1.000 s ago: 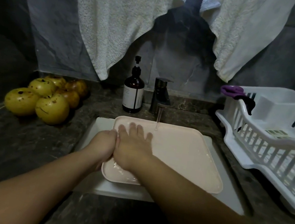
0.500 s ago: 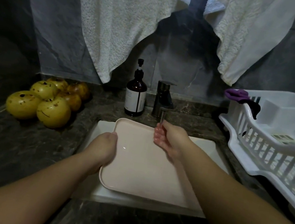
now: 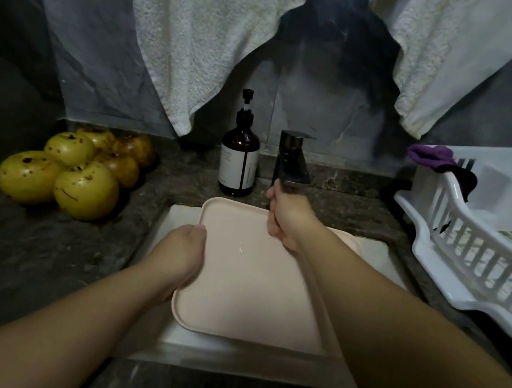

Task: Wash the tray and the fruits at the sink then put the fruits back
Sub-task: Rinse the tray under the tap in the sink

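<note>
Dim light falls on a dark veined stone wall (image 3: pixel 318 79) at twelve o'clock, with pale towels (image 3: pixel 208 26) hanging over it. A dark mottled stone counter (image 3: pixel 17 255) runs from nine to three o'clock. A white plastic dish rack (image 3: pixel 491 240) stands at three o'clock, with a purple cloth (image 3: pixel 430 154) draped on its rim.

The pump bottle (image 3: pixel 239 157) carries a pale label, seemingly printed, too blurred to read.
</note>
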Tool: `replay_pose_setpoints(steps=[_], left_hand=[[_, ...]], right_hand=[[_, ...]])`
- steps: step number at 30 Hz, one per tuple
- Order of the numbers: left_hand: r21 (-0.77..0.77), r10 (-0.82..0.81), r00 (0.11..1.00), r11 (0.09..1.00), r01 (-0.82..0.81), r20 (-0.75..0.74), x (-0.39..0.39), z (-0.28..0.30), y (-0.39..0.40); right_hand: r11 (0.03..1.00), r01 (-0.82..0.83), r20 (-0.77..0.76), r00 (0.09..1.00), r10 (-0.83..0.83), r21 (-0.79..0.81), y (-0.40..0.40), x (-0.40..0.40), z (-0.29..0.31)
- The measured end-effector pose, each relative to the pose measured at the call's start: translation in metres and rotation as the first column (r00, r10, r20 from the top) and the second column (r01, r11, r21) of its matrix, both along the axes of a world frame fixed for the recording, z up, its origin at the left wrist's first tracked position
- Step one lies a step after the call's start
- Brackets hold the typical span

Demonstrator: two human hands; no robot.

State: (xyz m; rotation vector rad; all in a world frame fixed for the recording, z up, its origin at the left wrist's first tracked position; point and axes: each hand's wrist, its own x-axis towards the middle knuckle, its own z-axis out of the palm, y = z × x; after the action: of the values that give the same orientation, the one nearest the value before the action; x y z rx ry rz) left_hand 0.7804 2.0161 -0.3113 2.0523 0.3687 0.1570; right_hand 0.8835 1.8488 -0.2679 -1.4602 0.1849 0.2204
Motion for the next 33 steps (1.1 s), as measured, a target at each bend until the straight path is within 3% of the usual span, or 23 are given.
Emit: replay_pose_setpoints(steps=[5,13,15,18,20,22,25,29,33], left_hand=[[0.010,-0.005,1.000,1.000,0.005,0.012,-0.001,0.002,-0.001],[0.021,-0.003,1.000,1.000,0.003,-0.015,-0.003,0.005,-0.003],[0.010,0.001,1.000,1.000,-0.001,-0.025,-0.004,0.006,-0.002],[-0.016,0.008,1.000,1.000,-0.008,-0.019,-0.005,0.007,-0.002],[-0.031,0.023,0.999,0.999,-0.023,-0.022,-0.005,0.007,-0.001],[-0.049,0.049,0.998,0.997,-0.051,-0.041,-0.003,0.007,-0.001],[-0.117,0.091,0.991,0.988,-0.102,-0.094,-0.001,0.005,0.001],[-0.201,0.124,0.982,0.968,-0.151,-0.142,-0.001,0.001,0.003],[-0.277,0.108,0.966,0.945,-0.173,-0.234,-0.002,0.000,0.004]], right_hand=[[0.999,-0.016,0.056,0.998,0.014,0.037,0.000,-0.001,0.001],[0.960,0.013,0.133,0.991,0.025,-0.278,-0.003,-0.004,0.006],[0.874,0.062,0.202,0.978,0.042,-0.482,-0.011,-0.009,0.008],[0.609,0.102,0.263,0.948,0.180,-0.786,-0.039,-0.023,0.012],[0.425,0.102,0.205,0.957,0.205,-0.899,-0.069,-0.037,0.012],[0.333,0.131,0.189,0.971,0.149,-0.934,-0.101,-0.051,0.011],[0.365,0.068,0.097,0.993,0.061,-0.928,-0.138,-0.068,0.006],[0.634,-0.085,-0.088,0.996,0.028,-0.768,-0.158,-0.078,-0.017],[0.772,-0.104,-0.123,0.992,0.034,-0.627,-0.172,-0.080,-0.011]])
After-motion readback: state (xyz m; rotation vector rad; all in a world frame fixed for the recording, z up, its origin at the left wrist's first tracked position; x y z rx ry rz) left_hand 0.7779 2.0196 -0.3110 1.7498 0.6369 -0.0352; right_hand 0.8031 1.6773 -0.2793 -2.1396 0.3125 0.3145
